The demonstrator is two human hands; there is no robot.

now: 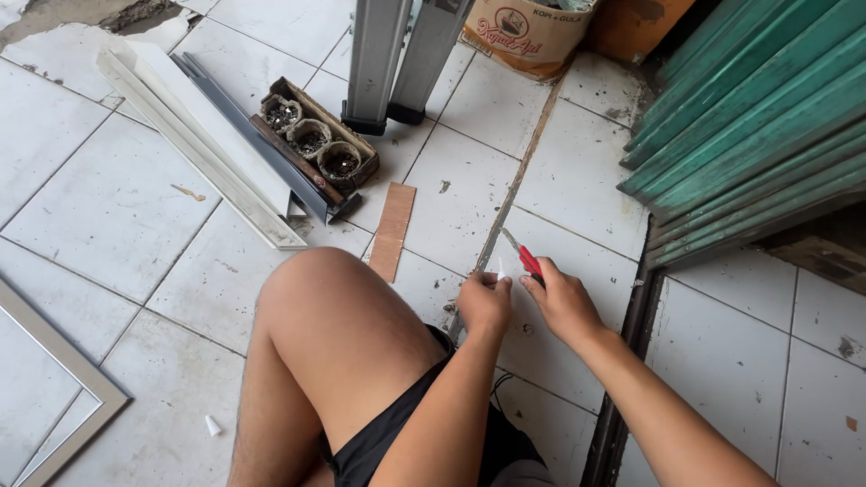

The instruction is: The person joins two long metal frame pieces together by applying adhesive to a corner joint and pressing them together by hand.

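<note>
A small white piece (501,268) is pinched in the left hand (484,302). A red-handled cutter (526,258) is gripped by the right hand (563,302) just beside it, above the tiled floor (117,207).

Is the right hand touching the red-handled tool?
Touching. The head view shows the right hand wrapped around the red-handled tool.

Glossy red plastic knife handle (529,261); smooth, scuffed white ceramic floor tiles (108,207).
</note>
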